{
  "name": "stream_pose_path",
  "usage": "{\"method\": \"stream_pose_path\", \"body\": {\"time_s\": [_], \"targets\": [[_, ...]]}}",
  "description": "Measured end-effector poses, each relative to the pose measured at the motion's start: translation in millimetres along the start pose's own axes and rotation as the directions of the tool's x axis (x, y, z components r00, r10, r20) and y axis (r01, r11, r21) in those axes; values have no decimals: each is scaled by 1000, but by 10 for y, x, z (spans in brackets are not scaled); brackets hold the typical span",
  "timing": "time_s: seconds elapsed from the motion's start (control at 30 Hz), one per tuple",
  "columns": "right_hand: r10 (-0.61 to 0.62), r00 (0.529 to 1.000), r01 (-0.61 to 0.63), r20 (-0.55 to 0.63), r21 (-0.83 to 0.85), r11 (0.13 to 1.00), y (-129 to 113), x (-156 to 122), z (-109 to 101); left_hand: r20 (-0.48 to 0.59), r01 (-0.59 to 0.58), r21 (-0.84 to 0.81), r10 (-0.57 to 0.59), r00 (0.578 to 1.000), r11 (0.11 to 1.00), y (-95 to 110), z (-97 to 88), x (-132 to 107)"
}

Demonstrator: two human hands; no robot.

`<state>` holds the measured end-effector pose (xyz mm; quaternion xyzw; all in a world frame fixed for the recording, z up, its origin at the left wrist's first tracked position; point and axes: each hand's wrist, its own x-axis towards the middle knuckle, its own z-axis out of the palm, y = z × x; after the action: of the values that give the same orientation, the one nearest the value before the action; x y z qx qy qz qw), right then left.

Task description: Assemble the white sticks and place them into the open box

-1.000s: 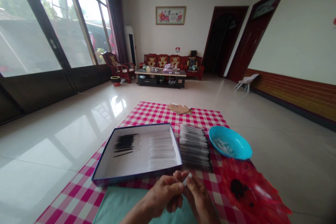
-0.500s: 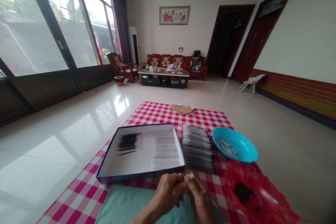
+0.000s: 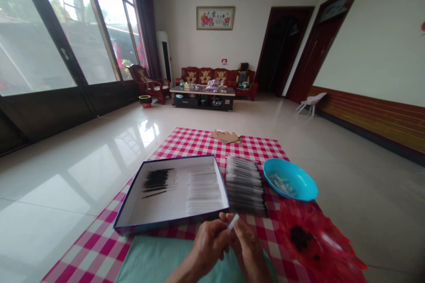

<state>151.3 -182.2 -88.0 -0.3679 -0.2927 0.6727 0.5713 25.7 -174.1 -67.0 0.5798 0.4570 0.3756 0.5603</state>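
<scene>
Across the glossy white tile floor [image 3: 66, 177] of a long room, my feed shows a pink-and-white checked cloth [image 3: 186, 141] spread flat, with a red wooden sofa [image 3: 212, 77] far beyond it. On the cloth sits a shallow white box with a navy rim [image 3: 175, 205], holding a cluster of thin black sticks [image 3: 156, 181] and neat rows of thin white sleeves [image 3: 203, 192]; from here I can't make out exactly what they are. Just right of the box lies a long stack of clear-wrapped black-and-white strips [image 3: 245, 185]. Farther right are a round turquoise plastic bowl [image 3: 292, 181] with small white pieces in it and a red translucent plastic dish [image 3: 332, 247] carrying a dark clump. Over a pale green mat [image 3: 159, 258], my left hand [image 3: 209, 245] and right hand [image 3: 247, 247] are both clenched, their grip closed together on a slim white tube [image 3: 233, 221] at the fingertips.
</scene>
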Motion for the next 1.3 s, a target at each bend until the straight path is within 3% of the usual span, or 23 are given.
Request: {"method": "stream_pose_path", "body": {"time_s": [0.1,0.2,0.3,0.37,0.43,0.53,0.63,0.7,0.73,0.8,0.9,0.97,1.03,1.13,1.2,1.3], "targets": [[-29,997,25,-66,-57,998,28,19,-11,-122,-190,425,264,957,885,-36,50,-33],[-25,991,9,-129,-119,993,12,17,2,-138,-242,551,373,918,799,-72,90,-55],[-71,976,26,-204,-216,976,-66,-4,37,-156,-229,409,315,936,883,-31,102,-55],[-73,975,29,-209,-207,978,-128,-28,74,-116,-149,194,174,978,969,32,78,-44],[-38,987,18,-158,-124,992,-180,-63,124,19,14,-88,-12,1000,996,104,27,-34],[-18,997,20,-71,25,999,-240,-130,210,311,301,-443,-171,935,844,212,-72,-30],[-51,998,57,-43,145,988,-298,-192,269,529,503,-558,-184,828,660,303,-122,-36],[-67,997,75,-47,184,980,-326,-212,278,588,547,-592,-147,795,591,338,-100,-42],[-67,996,76,-57,191,979,-328,-214,276,586,537,-606,-127,800,587,345,-74,-47],[-42,995,58,-93,184,981,-301,-207,273,519,452,-608,-104,849,653,345,-7,-60],[-20,986,48,-165,169,984,-226,-188,287,291,208,-485,-68,954,849,344,74,-99],[-32,980,66,-194,170,983,-254,-174,280,204,130,-431,-45,978,893,346,80,-136],[-66,970,111,-232,188,976,-421,-147,227,290,237,-485,-100,952,842,321,48,-173],[-207,907,305,-367,232,924,-857,-71,87,500,439,-533,-150,853,723,177,-18,-212],[-268,895,343,-357,167,924,-1084,-25,27,508,465,-550,-163,846,694,36,-39,-224],[-202,941,221,-273,40,974,-1089,-14,38,435,505,-600,-276,857,621,-122,-39,-224]]}}
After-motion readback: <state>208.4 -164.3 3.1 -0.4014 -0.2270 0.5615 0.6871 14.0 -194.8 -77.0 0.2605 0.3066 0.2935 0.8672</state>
